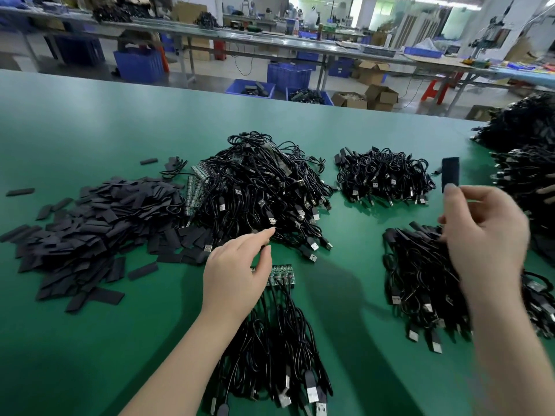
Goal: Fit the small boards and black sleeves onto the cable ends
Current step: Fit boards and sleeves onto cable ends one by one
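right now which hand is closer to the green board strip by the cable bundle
Left. The left hand hovers right over the green board strip; the right hand is far off to its right, pinching a black sleeve.

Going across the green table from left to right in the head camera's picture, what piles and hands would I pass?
Heap of black sleeves → big cable pile → left hand over a strip of small boards → smaller cable bundle → right hand, pinching one black sleeve.

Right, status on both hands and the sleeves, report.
Left hand open, reaching over board strip toward cable pile. Right hand raised, pinching one black sleeve. Sleeve pile far left. Nothing blocking.
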Demonstrator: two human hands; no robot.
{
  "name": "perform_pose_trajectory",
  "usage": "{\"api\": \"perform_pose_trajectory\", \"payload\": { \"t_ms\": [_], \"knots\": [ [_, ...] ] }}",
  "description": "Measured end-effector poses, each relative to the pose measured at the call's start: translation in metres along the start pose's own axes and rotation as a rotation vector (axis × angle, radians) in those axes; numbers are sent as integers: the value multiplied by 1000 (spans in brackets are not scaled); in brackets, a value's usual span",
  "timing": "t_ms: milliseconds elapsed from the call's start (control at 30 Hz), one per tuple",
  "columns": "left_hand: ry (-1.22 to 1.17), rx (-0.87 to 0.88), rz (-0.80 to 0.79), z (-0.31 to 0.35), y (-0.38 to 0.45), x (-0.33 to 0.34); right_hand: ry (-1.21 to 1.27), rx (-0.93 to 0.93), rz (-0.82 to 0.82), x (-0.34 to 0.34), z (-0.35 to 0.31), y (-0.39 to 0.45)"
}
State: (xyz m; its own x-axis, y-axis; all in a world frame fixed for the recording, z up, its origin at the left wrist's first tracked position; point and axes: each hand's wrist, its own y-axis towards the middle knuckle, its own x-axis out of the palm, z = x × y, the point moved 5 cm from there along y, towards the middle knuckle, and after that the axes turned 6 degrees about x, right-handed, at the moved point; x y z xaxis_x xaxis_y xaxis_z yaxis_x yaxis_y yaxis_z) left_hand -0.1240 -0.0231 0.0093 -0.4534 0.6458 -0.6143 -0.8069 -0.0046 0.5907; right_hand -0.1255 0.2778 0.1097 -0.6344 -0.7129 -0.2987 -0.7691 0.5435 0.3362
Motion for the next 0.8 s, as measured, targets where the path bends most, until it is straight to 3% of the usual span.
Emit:
{"api": "perform_pose_trajectory", "payload": {
  "t_ms": [67, 167, 233, 300, 367, 500, 567, 667, 800],
  "knots": [
    [42, -12, -123, -3, -1, 9, -460, -69, 69, -14, 9, 24],
    [125, -6, -304, -6, -6, 22, -816, 126, -17, -17, 46, 45],
    [190, -14, -396, -10, -10, 29, -982, 96, -20, -13, 57, 43],
    [225, -29, -450, -13, -10, 35, -942, -112, 49, -1, 43, 30],
    [216, -38, -475, -16, -9, 38, -802, -279, -7, 24, 23, 6],
    [187, -47, -498, -18, -9, 40, -632, -167, -555, 98, 22, -56],
    [174, -40, -475, -16, -8, 38, -632, -111, -732, 129, 31, -84],
    [155, -33, -418, -15, -7, 33, -598, -58, -751, 153, 45, -101],
    [141, -19, -319, -12, -5, 25, -330, 31, -600, 155, 56, -104]
  ]
}}
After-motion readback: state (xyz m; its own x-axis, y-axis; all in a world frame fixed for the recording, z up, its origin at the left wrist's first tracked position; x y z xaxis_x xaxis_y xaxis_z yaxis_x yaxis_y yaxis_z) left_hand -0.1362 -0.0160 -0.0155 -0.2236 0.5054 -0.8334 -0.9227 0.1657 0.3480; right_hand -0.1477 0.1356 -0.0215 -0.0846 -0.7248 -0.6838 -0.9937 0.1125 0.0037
